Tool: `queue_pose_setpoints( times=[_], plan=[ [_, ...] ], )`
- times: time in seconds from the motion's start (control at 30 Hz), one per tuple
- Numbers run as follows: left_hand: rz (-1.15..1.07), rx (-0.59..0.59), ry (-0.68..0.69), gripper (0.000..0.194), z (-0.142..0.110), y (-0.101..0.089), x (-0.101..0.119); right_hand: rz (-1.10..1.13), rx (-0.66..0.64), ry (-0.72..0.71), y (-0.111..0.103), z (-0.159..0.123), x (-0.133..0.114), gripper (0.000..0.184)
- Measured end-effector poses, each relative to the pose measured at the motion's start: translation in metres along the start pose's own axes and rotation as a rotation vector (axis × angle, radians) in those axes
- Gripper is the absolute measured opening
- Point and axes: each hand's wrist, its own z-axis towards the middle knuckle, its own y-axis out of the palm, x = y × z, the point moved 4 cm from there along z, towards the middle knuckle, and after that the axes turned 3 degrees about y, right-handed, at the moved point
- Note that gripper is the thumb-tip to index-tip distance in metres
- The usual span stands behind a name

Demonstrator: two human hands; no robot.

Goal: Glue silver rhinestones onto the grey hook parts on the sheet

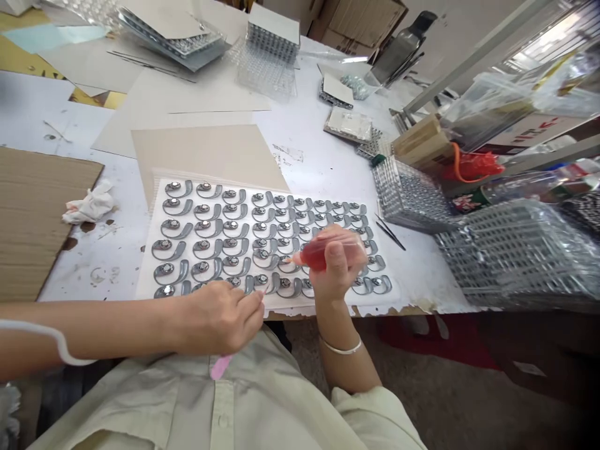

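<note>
Rows of small grey curved metal pieces, each with a round, shiny, stone-like end, lie on a white sheet at the table's front edge. My right hand is wrapped round a soft squeeze bottle of red liquid. The bottle is tilted, its nozzle pointing left, just over a piece in the middle rows. Low over the front row, my left hand is closed on a thin tool with a pink handle end. Its fine tip shows beside a front-row piece; my fingers hide the middle of the tool.
Tweezers lie right of the sheet, near stacked clear-wrapped trays. Brown cardboard and a crumpled tissue are at left. Behind the sheet lies beige card. A shelf frame stands at right.
</note>
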Motion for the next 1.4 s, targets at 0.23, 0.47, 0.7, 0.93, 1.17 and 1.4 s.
queue_pose_setpoints(
  times=[0.23,0.47,0.7,0.93,1.17,1.4],
  plan=[
    [0.043,0.007,-0.084,0.021,0.000,0.012,0.001,0.066,-0.119,0.046,0.010,-0.004,0.004,0.021],
    [0.019,0.039,-0.063,0.023,-0.009,0.017,0.000,-0.011,-0.226,0.035,0.017,-0.017,0.008,0.021],
    [0.014,0.088,-0.065,0.022,-0.010,0.018,0.000,-0.061,-0.195,0.090,0.013,-0.015,0.006,0.024],
    [0.058,0.005,-0.034,0.019,-0.009,0.025,0.003,-0.057,-0.119,0.054,0.010,-0.014,0.006,0.023],
    [0.038,-0.062,-0.016,0.020,-0.010,0.020,0.003,0.017,-0.082,0.045,0.006,-0.013,0.009,0.022],
    [0.024,0.023,0.015,0.015,-0.007,0.015,0.005,0.023,-0.138,0.048,0.009,-0.014,0.006,0.021]
  ],
)
